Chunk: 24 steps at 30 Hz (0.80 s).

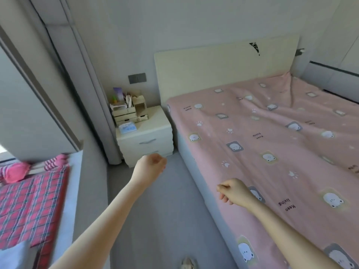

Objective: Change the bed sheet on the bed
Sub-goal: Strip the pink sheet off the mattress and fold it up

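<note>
Pink bed sheet [272,133] lies spread over the bed [223,68], 3 o'clock of frame centre. Left hand [150,166] at 7 o'clock, above the floor, fingers curled in, empty. Right hand [235,192] at 5 o'clock, curled at the sheet's near edge; whether it grips the fabric cannot be told.

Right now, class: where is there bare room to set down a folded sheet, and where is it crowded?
Free: the front-right top of the nightstand, between the blue pack and the bed; the grey floor strip between bed and plaid cushion; the spread pink sheet. Crowded: the nightstand's back-left, filled by the wooden organizer.
</note>
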### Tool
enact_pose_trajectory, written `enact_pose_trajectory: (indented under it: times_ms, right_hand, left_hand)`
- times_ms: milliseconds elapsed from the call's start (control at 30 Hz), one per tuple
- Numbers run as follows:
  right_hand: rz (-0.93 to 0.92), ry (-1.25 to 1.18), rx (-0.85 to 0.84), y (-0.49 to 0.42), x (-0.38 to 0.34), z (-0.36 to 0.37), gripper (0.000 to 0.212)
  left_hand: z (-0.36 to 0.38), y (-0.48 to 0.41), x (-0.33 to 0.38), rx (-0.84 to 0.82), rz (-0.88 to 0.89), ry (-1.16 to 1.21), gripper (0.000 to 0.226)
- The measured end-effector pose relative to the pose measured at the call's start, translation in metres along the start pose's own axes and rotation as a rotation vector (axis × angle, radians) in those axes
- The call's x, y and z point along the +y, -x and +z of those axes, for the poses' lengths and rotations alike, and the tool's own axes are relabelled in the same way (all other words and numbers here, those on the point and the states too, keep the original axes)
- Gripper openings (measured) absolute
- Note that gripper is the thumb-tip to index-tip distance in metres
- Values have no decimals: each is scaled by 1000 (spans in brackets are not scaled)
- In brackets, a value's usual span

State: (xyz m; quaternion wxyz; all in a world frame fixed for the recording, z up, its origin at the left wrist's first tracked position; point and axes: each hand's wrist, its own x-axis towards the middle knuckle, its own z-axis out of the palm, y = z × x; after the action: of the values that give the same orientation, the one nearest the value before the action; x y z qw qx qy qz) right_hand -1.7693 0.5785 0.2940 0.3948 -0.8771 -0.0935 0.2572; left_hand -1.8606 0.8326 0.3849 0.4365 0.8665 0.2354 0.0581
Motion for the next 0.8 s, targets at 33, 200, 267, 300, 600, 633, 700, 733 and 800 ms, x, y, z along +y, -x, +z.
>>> enact_pose_trajectory:
  times_ms: [33,200,267,300,600,633,700,733,800]
  right_hand:
    - [3,0,11,-22,-9,0,24]
    - [-3,-19,45,-149,-69,-9,23]
    - [-1,-16,38,-201,-97,-17,24]
    - [-1,-10,33,-225,-111,-21,25]
    - [31,83,-1,-438,-205,-21,30]
    - [33,111,4,-464,-211,-16,32]
    - [44,159,42,-514,-224,-9,34]
    - [55,171,63,-539,-229,-5,35]
    - [81,209,93,-588,-238,2,41]
  left_hand:
    - [-2,-24,-3,-8,7,8,24]
    - [-13,-156,-17,-26,-18,19,27]
    - [-20,-212,-18,-18,-52,27,27]
    - [-24,-239,-18,-17,-69,30,27]
    - [-55,-455,-49,8,-232,149,27]
    - [-57,-482,-56,8,-245,177,26]
    - [-59,-538,-68,2,-259,213,23]
    - [-59,-567,-73,-3,-259,213,22]
    - [-58,-628,-82,-28,-257,206,20]
